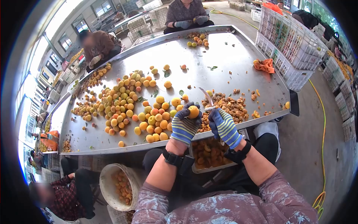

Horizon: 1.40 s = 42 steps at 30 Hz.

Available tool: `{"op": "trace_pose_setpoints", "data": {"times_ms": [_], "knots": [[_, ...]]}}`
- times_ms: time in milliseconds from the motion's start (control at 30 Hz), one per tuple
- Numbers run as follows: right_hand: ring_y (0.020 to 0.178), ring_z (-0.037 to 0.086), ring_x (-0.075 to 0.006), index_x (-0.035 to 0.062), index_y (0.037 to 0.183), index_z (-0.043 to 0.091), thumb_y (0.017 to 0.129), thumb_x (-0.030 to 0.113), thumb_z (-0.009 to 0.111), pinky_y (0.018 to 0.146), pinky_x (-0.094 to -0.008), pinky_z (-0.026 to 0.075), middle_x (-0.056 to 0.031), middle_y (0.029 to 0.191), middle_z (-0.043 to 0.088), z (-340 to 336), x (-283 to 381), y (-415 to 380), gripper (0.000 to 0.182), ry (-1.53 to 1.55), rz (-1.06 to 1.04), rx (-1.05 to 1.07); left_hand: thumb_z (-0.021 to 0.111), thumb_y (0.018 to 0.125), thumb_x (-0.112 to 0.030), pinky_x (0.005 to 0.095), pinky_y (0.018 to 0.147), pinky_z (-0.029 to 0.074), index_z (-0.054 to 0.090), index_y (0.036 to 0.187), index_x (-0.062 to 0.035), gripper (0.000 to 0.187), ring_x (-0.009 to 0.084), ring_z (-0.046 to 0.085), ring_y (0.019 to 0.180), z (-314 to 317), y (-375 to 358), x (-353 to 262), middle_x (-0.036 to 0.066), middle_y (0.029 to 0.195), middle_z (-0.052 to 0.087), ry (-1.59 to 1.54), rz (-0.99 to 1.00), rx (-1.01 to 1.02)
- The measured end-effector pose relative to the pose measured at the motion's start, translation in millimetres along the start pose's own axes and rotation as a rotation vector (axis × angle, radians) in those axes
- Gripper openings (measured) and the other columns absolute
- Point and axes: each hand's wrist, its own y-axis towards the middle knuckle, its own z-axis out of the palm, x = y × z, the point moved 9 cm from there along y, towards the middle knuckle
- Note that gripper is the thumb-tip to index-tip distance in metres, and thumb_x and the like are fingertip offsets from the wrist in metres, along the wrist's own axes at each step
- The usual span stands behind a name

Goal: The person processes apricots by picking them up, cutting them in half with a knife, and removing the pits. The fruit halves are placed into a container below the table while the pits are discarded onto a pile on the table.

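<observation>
My left hand [185,126], in a blue and yellow striped glove, is closed around an orange-yellow apricot [193,112] just above the table's near edge. Beside it, my right hand [226,127] in a matching glove grips a knife [207,97] whose thin curved blade points up and to the left. Blade and apricot look slightly apart. Behind my hands lies a heap of brown apricot pits [233,106]. Many whole apricots [125,93] are spread on the metal table [238,48] to the left. Below the hands, a tray [220,170] contains apricot halves [207,153].
A white bucket [108,183] with apricot pieces stands at the lower left. Stacked white crates [287,41] rise at the right, near an orange cloth [264,66]. A yellow hose [323,130] crosses the floor. Other people sit around the table.
</observation>
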Motion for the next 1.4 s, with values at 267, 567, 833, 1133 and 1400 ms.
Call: {"op": "trace_pose_setpoints", "data": {"times_ms": [267,567,833,1133,1400], "knots": [[0.048,0.041,-0.0014,0.0058,0.089,0.059,0.095,0.032,0.048,0.042,-0.0177,0.032,0.0049,0.06,0.048,13,4,4,0.029,-0.102,-0.094,0.016,0.058,0.08,-0.014,0.0384,0.082,0.052,0.051,0.117,-0.0022,0.039,0.0282,0.058,0.096,24,-2,7,0.015,0.106,0.058,-0.009,0.075,0.113],[0.056,0.054,-0.0199,0.0004,0.091,0.059,0.093,0.027,0.051,0.048,-0.0309,0.039,-0.0099,0.064,0.056,11,23,3,0.028,-0.574,-0.385,-0.14,0.058,0.085,-0.014,0.0368,0.081,0.053,0.052,0.111,-0.0074,0.027,0.0242,0.057,0.097,16,-3,8,0.011,0.103,0.057,0.035,0.102,0.032],[0.06,0.059,-0.0379,-0.0002,0.086,0.057,0.093,0.028,0.05,0.05,-0.0429,0.045,-0.0198,0.061,0.058,19,39,-7,0.03,-0.982,-0.485,-0.314,0.058,0.084,-0.007,0.0344,0.09,0.047,0.05,0.11,-0.0059,0.027,0.0204,0.056,0.098,20,0,7,0.01,0.101,0.056,0.08,0.152,0.048],[0.038,0.044,-0.0156,0.0089,0.077,0.053,0.095,0.036,0.045,0.036,-0.0306,0.033,-0.0002,0.051,0.048,3,-28,21,0.033,-0.095,-0.001,-0.13,0.057,0.082,-0.004,0.0298,0.087,0.047,0.05,0.108,-0.0053,0.026,0.0179,0.055,0.094,16,5,-4,0.007,0.098,0.056,0.306,0.311,0.005],[0.033,0.028,-0.0053,0.0167,0.069,0.044,0.094,0.048,0.042,0.029,-0.0223,0.023,0.0084,0.047,0.033,32,-30,-12,0.04,0.337,0.429,0.165,0.057,0.083,-0.01,0.0394,0.079,0.053,0.055,0.114,-0.01,0.031,0.0227,0.061,0.093,-12,16,8,0.008,0.105,0.061,0.016,0.169,-0.118]]}}
